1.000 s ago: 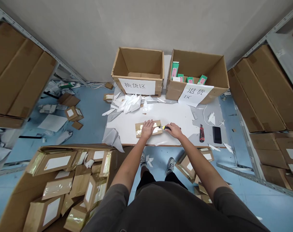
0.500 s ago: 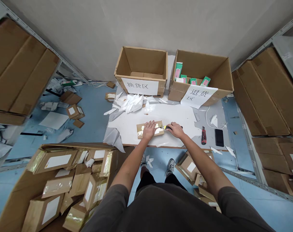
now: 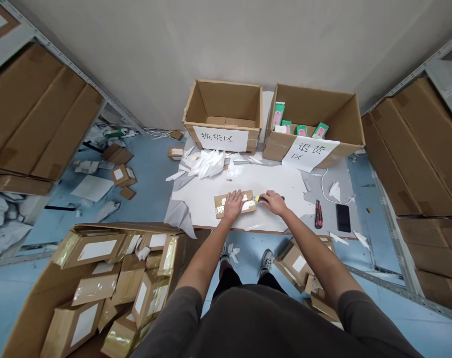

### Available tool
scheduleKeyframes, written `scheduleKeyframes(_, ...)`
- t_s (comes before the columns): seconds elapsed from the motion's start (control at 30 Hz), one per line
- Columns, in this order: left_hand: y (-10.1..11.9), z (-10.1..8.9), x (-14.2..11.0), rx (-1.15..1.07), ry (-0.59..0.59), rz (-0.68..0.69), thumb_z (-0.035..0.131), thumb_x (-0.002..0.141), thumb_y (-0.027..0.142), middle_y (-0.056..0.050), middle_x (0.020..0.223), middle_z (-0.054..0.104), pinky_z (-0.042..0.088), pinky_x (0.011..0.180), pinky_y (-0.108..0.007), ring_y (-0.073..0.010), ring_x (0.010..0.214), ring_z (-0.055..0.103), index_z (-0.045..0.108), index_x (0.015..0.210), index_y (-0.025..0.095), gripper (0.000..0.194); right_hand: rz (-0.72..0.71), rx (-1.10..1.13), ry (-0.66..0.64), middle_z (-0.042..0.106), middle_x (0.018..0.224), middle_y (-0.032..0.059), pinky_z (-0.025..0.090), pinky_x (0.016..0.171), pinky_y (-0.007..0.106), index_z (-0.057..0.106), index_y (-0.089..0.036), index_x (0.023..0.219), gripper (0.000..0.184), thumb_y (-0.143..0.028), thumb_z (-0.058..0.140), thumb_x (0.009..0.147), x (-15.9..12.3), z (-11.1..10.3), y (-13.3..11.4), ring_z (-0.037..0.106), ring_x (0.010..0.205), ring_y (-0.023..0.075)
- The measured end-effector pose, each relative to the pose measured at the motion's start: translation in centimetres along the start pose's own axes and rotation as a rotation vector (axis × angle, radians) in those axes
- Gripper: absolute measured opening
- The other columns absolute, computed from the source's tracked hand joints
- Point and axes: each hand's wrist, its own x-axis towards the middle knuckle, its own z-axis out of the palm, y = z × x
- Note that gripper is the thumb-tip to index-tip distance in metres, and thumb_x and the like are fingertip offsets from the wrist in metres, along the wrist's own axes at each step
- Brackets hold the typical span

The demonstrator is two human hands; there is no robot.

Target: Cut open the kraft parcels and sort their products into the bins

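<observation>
not much change over the last second: the whole view slides a little to the right, so the head turns slightly, while hands and box stay in nearly the same arrangement. left hand (image 3: 233,204) is flat, palm down, fingers stretched out on top of the small box (image 3: 251,205), pinning it, not gripping it. right hand (image 3: 273,202) is wrapped around the knife (image 3: 258,199), yellow part toward the box, black end poking out on the far side of the fist. the blade looks to reach over the box's right end; contact too small to tell. box lies flat near the front edge of the tabletop (image 3: 283,180), taped, no raised flap visible. so the cutting looks to be at the same stage, box still closed as far as i can judge. red knife (image 3: 318,215) and phone (image 3: 343,218) lie untouched to the right, paper scraps (image 3: 209,164) piled behind on the left, same spots as before.
</observation>
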Motion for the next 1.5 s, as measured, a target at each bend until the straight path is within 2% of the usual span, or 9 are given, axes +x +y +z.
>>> scheduleKeyframes(0.3, 0.4, -0.9, 0.0, 0.002, -0.048, -0.044, 0.044, 0.107, 0.030, -0.011, 0.159, 0.057, 0.032, 0.130, -0.055, -0.0294, 0.152, 0.049, 0.064, 0.146, 0.022, 0.044, -0.003, 0.014, 0.030, 0.066, 0.113, 0.0129, 0.041, 0.088, 0.037, 0.072, -0.026, 0.128, 0.035, -0.046, 0.048, 0.111, 1.1, -0.6, -1.2, 0.055, 0.109, 0.0299)
scheduleKeyframes(0.6, 0.7, -1.4, 0.0, -0.047, -0.074, -0.074, 0.043, 0.108, 0.035, -0.012, 0.161, 0.055, 0.027, 0.132, -0.057, -0.0300, 0.156, 0.043, 0.059, 0.151, 0.022, 0.047, 0.159, 0.200, 0.072, 0.071, 0.116, 0.0115, 0.048, 0.092, 0.037, 0.071, -0.026, 0.126, 0.033, -0.047, 0.053, 0.108, -1.1, -0.6, 1.5, 0.063, 0.112, 0.0286)
scheduleKeyframes(0.7, 0.7, -1.6, 0.0, -0.040, -0.068, -0.071, 0.041, 0.109, 0.038, -0.012, 0.161, 0.055, 0.026, 0.132, -0.056, -0.0299, 0.156, 0.043, 0.061, 0.149, 0.021, 0.048, 0.395, 0.545, 0.231, 0.075, 0.097, 0.0058, 0.054, 0.082, 0.034, 0.065, -0.025, 0.126, 0.042, -0.057, 0.043, 0.109, -2.0, 1.1, 1.6, 0.072, 0.091, 0.0236)
scheduleKeyframes(0.87, 0.7, -1.8, 0.1, -0.031, -0.049, -0.090, 0.041, 0.109, 0.040, -0.011, 0.160, 0.056, 0.027, 0.132, -0.056, -0.0299, 0.156, 0.043, 0.061, 0.148, 0.022, 0.048, 0.733, 1.063, 0.474, 0.073, 0.078, 0.0040, 0.052, 0.057, 0.028, 0.061, -0.022, 0.099, 0.063, -0.075, 0.028, 0.102, -3.8, 5.8, 1.3, 0.065, 0.057, 0.0174)
scheduleKeyframes(1.07, 0.7, -1.5, 0.2, -0.006, -0.041, -0.108, 0.039, 0.110, 0.041, -0.009, 0.160, 0.056, 0.028, 0.132, -0.053, -0.0291, 0.155, 0.044, 0.061, 0.149, 0.023, 0.049, 0.958, 0.758, 0.436, 0.073, 0.079, 0.0102, 0.053, 0.072, 0.035, 0.068, -0.022, 0.081, 0.068, -0.069, 0.022, 0.100, -5.1, 12.0, 3.7, 0.067, 0.080, 0.0271)
scheduleKeyframes(1.13, 0.6, -1.4, 0.1, -0.001, -0.045, -0.116, 0.038, 0.110, 0.042, -0.009, 0.160, 0.056, 0.028, 0.132, -0.053, -0.0291, 0.155, 0.044, 0.060, 0.150, 0.023, 0.049, 0.959, 0.659, 0.421, 0.074, 0.085, 0.0129, 0.053, 0.078, 0.038, 0.071, -0.021, 0.086, 0.066, -0.064, 0.024, 0.100, -5.0, 13.1, 4.8, 0.067, 0.087, 0.0299)
scheduleKeyframes(1.23, 0.5, -1.4, 0.1, 0.001, -0.057, -0.125, 0.038, 0.109, 0.041, -0.008, 0.162, 0.055, 0.027, 0.133, -0.054, -0.0296, 0.155, 0.043, 0.058, 0.153, 0.024, 0.051, 0.955, 0.538, 0.551, 0.073, 0.106, 0.0186, 0.052, 0.090, 0.043, 0.073, -0.016, 0.112, 0.060, -0.058, 0.033, 0.100, -4.7, 13.4, 5.3, 0.065, 0.104, 0.0328)
scheduleKeyframes(1.37, 1.1, -1.2, 0.2, 0.015, -0.032, -0.164, 0.039, 0.109, 0.040, -0.007, 0.162, 0.055, 0.027, 0.132, -0.055, -0.0306, 0.154, 0.044, 0.055, 0.156, 0.025, 0.052, 0.922, 0.596, 0.607, 0.072, 0.115, 0.0198, 0.052, 0.097, 0.045, 0.065, -0.013, 0.131, 0.057, -0.052, 0.038, 0.100, -4.4, 11.8, 2.4, 0.066, 0.110, 0.0318)
scheduleKeyframes(1.5, 2.4, -1.1, 0.4, 0.032, 0.037, -0.263, 0.041, 0.108, 0.040, -0.010, 0.161, 0.056, 0.029, 0.130, -0.056, -0.0331, 0.150, 0.048, 0.057, 0.153, 0.024, 0.050, 0.663, 0.954, 0.324, 0.075, 0.111, 0.0088, 0.059, 0.081, 0.037, 0.049, -0.021, 0.152, 0.063, -0.056, 0.046, 0.100, -3.1, 10.6, -4.6, 0.074, 0.080, 0.0224)
